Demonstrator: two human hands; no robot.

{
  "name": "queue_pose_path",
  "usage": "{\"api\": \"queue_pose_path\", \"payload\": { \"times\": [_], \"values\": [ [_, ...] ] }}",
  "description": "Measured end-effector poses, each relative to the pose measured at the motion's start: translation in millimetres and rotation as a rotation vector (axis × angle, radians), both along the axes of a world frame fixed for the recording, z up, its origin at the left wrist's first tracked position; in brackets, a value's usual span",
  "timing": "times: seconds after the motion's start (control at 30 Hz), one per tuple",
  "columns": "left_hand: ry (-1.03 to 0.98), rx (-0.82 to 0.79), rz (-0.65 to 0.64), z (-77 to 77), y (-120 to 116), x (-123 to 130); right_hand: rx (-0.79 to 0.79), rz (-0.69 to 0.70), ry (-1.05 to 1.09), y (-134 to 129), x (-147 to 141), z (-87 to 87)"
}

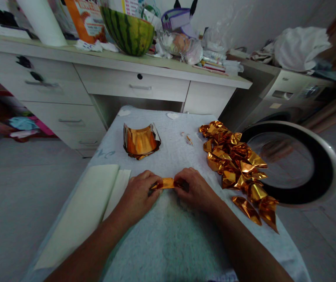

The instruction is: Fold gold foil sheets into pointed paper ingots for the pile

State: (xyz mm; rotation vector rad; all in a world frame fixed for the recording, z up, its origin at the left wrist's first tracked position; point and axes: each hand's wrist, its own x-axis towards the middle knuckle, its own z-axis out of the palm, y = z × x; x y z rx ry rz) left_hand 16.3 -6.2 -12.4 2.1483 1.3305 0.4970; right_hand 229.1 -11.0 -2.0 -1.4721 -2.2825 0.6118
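A small strip of shiny gold foil is stretched between my two hands, low over the cloth-covered board. My left hand pinches its left end, and my right hand grips the right end; the fingers hide both ends. Beyond my left hand rests a curved stack of gold foil sheets. To the right of my right hand lies a long heap of folded and twisted gold foil pieces. Tiny scraps sit on the cloth between stack and heap.
Pale folded paper sheets lie left of my left forearm. A white desk stands behind, with a cut watermelon, a paper roll and clutter on top. At right, a washing machine has its round door swung out.
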Motion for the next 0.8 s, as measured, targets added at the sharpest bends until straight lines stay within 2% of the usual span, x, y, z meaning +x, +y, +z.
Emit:
{"api": "queue_pose_path", "payload": {
  "times": [0.2, 0.53, 0.8],
  "values": [
    [-0.121, -0.027, 0.04, 3.0, -2.6, 0.1, -0.004, -0.015, 0.087, -0.7, 0.3, 2.1],
    [-0.122, 0.006, 0.058, 3.1, -2.6, 1.9, -0.039, -0.044, 0.055, -2.6, -4.1, 3.8],
    [-0.145, 0.03, 0.08, -0.5, -3.2, 2.9, -0.007, -0.073, 0.091, -3.4, -7.3, -3.6]
  ]
}}
